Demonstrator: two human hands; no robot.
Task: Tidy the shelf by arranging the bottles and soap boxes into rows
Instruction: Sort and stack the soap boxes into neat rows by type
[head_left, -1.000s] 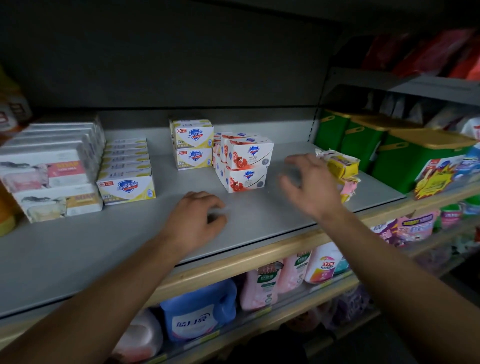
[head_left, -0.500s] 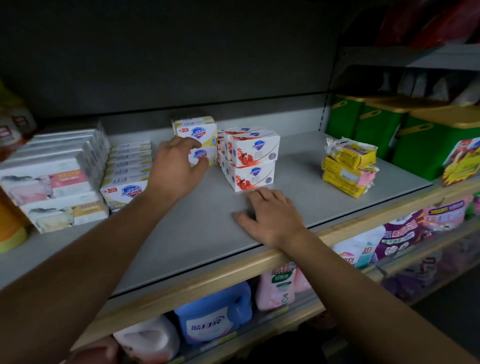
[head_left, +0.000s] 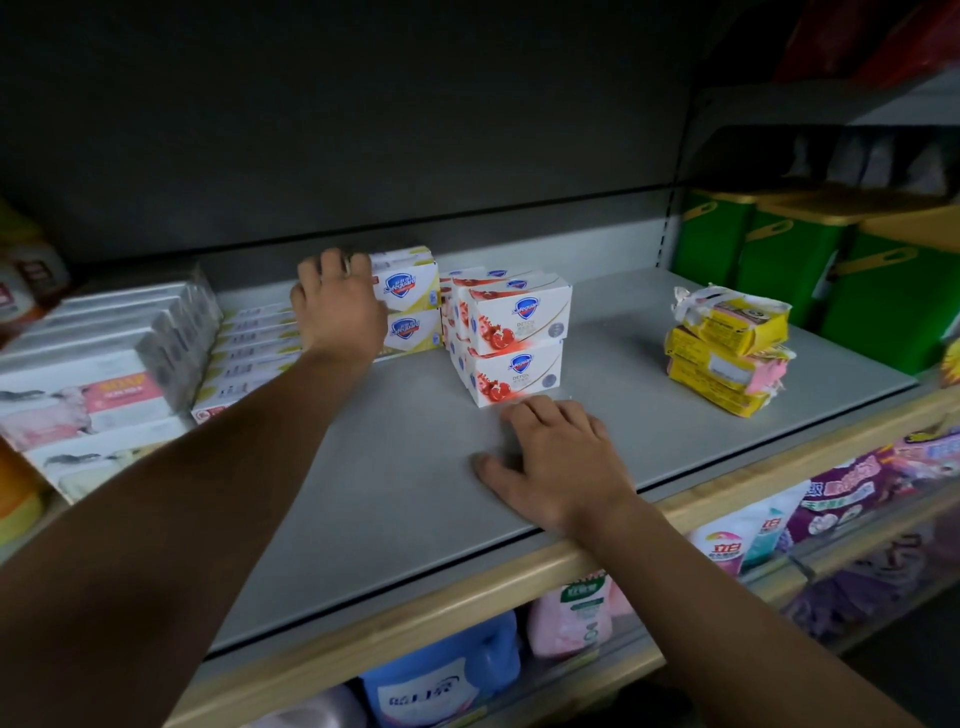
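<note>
Left hand: The left hand has gone from the bare front of the grey metal shelf up to the stack of white and yellow soap boxes. Its fingers curl over the top box at the left side, so it looks like it grips the stack.

Right hand: The right hand was up in the air near the yellow packs a second ago. Now it lies flat on the shelf, fingers straight, holding nothing.

Soap boxes: The yellow stack stands near the back of the shelf. The stack of white and red soap boxes is just beside it, on its right and sitting further forward.

Other things: A row of flat white and gold soap boxes lies to the left. The pile of yellow wrapped soap packs sits well apart on the right.

What this means: I think the yellow stack is next to be moved into line. The rows are not even yet.
</note>
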